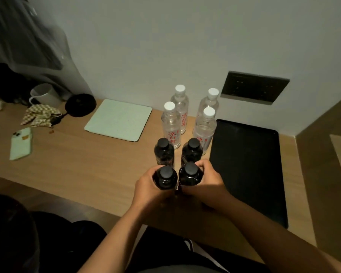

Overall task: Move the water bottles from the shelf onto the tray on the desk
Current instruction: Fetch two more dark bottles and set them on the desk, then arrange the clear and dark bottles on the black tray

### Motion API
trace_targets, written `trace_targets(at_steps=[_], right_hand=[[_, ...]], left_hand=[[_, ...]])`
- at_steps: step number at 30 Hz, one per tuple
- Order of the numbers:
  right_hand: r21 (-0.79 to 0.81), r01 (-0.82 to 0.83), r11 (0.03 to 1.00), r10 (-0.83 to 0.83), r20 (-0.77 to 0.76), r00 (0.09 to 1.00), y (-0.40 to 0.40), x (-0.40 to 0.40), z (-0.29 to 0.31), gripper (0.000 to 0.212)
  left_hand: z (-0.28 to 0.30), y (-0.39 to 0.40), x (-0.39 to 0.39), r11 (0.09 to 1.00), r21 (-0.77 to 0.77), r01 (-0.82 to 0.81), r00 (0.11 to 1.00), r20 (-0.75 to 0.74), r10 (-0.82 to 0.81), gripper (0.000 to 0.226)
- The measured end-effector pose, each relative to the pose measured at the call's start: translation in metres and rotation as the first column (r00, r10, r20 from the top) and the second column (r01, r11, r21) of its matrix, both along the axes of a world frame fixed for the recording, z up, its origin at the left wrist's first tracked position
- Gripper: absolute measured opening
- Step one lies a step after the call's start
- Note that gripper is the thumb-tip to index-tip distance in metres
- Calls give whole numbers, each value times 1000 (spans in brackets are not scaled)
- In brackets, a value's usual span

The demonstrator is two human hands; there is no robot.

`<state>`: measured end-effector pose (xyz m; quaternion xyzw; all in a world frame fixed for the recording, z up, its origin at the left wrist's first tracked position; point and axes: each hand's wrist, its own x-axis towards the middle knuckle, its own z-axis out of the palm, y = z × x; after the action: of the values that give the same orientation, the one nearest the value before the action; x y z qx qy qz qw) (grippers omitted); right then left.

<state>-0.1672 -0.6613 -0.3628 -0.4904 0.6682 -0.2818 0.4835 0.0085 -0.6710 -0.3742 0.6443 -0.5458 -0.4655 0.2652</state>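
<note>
Beside the tray, each hand's fingers clamp one dark bottle

This looks like a lived-in bedroom or hotel-style room. A wooden desk runs along a plain white wall fitted with a dark socket panel. Near the desk's far left corner sit a white mug, a crumpled checked cloth, a phone and a tablet in a pale green cover. Clothing hangs above that corner.
</note>
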Motion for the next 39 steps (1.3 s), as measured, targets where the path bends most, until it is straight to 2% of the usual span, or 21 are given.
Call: trace_targets(at_steps=[5,10,13,17,19,21,23,26,29,31,34,39], right_hand=[[-9,-30,1000,30,48,998,3,2,-15,55],[44,-30,999,27,83,996,0,1,-16,60],[89,-76,993,70,71,995,-2,-5,-7,64],[202,-261,944,266,6,964,-17,-29,17,56],[277,-267,923,289,-42,956,-28,-40,32,46],[284,-224,932,260,-95,961,-39,-47,49,40],[238,-151,960,186,-135,973,-52,-52,67,36],[24,44,999,-37,-265,963,-76,-54,91,29],[-163,153,975,-199,-323,925,-95,-48,94,42],[-200,148,968,-205,-303,931,-105,-42,83,50],[-206,164,965,-212,-237,948,-112,-34,59,47],[-228,333,915,-352,-48,935,-110,-31,32,43]], left_hand=[[-5,2,1,1000,0,-11,1000,-22,11,42],[-8,-4,13,974,-137,178,982,81,-169,59],[2,-13,22,963,-178,204,979,61,-196,78],[27,-30,32,943,-252,217,970,-52,-237,61],[44,-40,32,961,-222,166,968,-150,-202,45],[58,-52,28,978,-179,104,968,-208,-141,27],[68,-66,22,982,-180,62,967,-235,-104,23],[80,-85,13,967,-246,70,964,-234,-129,27],[87,-102,0,955,-280,102,951,-255,-177,26],[89,-111,-10,953,-272,131,945,-257,-203,26],[87,-126,-21,954,-249,169,939,-253,-233,28],[92,-144,-32,955,-233,182,926,-286,-246,30]])
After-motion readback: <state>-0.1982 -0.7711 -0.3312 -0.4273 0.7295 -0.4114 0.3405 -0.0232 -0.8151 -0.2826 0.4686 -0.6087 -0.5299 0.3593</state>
